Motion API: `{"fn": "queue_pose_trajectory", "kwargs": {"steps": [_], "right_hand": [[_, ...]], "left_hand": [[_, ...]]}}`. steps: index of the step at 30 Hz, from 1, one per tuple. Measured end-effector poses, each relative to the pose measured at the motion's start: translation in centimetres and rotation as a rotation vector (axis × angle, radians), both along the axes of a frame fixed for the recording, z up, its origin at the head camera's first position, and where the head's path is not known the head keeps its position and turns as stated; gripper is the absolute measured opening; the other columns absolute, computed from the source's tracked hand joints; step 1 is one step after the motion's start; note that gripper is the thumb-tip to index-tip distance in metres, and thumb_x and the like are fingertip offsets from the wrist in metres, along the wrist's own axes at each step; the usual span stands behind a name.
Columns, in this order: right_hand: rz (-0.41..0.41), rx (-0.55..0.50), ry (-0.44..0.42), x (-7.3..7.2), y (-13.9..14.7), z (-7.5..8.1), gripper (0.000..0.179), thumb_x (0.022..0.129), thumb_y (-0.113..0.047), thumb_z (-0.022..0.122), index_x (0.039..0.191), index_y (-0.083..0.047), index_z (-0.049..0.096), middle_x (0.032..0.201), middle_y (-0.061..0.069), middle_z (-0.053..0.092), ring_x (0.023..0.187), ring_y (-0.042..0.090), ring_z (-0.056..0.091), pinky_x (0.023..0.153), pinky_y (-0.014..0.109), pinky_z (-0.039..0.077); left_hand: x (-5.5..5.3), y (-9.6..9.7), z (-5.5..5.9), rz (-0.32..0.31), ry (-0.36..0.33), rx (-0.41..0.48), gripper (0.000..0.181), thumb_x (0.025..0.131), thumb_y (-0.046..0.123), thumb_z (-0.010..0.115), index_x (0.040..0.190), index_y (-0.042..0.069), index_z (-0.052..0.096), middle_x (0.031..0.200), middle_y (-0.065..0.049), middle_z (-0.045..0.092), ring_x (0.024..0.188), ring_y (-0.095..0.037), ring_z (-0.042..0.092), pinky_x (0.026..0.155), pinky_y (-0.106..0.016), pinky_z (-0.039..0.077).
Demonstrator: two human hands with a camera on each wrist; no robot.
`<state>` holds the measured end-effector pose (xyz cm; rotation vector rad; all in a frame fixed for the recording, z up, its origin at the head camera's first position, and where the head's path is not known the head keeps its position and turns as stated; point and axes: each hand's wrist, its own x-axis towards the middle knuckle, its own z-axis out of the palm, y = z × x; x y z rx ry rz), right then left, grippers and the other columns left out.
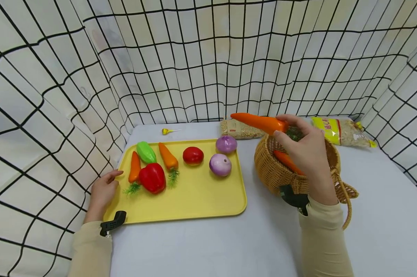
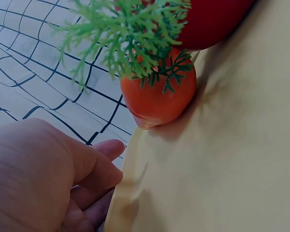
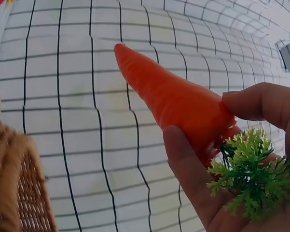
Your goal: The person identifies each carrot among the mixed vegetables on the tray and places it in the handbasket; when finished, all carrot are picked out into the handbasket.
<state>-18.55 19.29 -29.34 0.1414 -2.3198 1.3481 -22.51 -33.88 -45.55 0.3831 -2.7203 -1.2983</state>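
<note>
My right hand pinches an orange carrot by its thick end, above the wicker basket. The carrot's tip points left, and its green leafy top lies against the palm in the right wrist view. Another carrot is inside the basket, partly hidden by the right hand and wrist. At the left rim of the yellow tray, my left hand rests with relaxed fingers. Nearest to it on the tray is a carrot with a leafy top, beside a red bell pepper.
The tray also bears a green vegetable, another carrot, a red tomato and two purple onions. Behind stand a bag of grains, a yellow-labelled bag and a small yellow lollipop-like item. Black netting encloses the table.
</note>
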Motion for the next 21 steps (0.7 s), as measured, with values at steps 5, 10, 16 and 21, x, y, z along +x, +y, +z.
{"fn": "queue_pose_trajectory", "kwargs": {"steps": [5,10,16,21], "right_hand": [[-0.051,0.01,-0.099,0.2,2.5,0.2,0.036,0.093,-0.027,0.064,0.128,-0.02,0.064,0.117,0.001,0.059,0.083,0.016,0.051,0.06,0.018,0.043],[-0.059,0.029,-0.141,0.4,5.2,-0.1,0.037,0.093,-0.028,0.063,0.129,-0.019,0.063,0.114,-0.001,0.057,0.08,0.017,0.05,0.055,0.019,0.041],[-0.072,-0.002,-0.157,0.2,8.0,-0.8,0.04,0.094,-0.023,0.062,0.131,-0.01,0.061,0.112,-0.004,0.053,0.084,0.007,0.057,0.064,0.011,0.049],[-0.084,-0.046,-0.215,-0.1,9.9,-1.6,0.04,0.094,-0.02,0.061,0.131,-0.006,0.058,0.11,-0.003,0.051,0.086,0.006,0.059,0.067,0.014,0.054]], "left_hand": [[0.0,0.1,0.1,-0.003,-0.003,-0.003,0.044,0.096,0.002,0.038,0.137,0.0,0.054,0.152,-0.018,0.039,0.139,-0.04,0.035,0.111,-0.053,0.031],[0.1,0.1,0.0,-0.014,0.001,-0.007,0.044,0.096,0.002,0.039,0.137,0.0,0.054,0.151,-0.019,0.039,0.139,-0.041,0.034,0.111,-0.055,0.029],[0.0,-0.1,0.1,-0.015,0.02,-0.019,0.044,0.095,0.002,0.039,0.136,-0.001,0.055,0.15,-0.02,0.04,0.139,-0.041,0.034,0.111,-0.055,0.029],[0.1,-0.1,0.2,-0.01,0.008,-0.008,0.044,0.095,0.002,0.039,0.136,0.0,0.055,0.151,-0.019,0.039,0.14,-0.04,0.033,0.112,-0.054,0.028]]}}
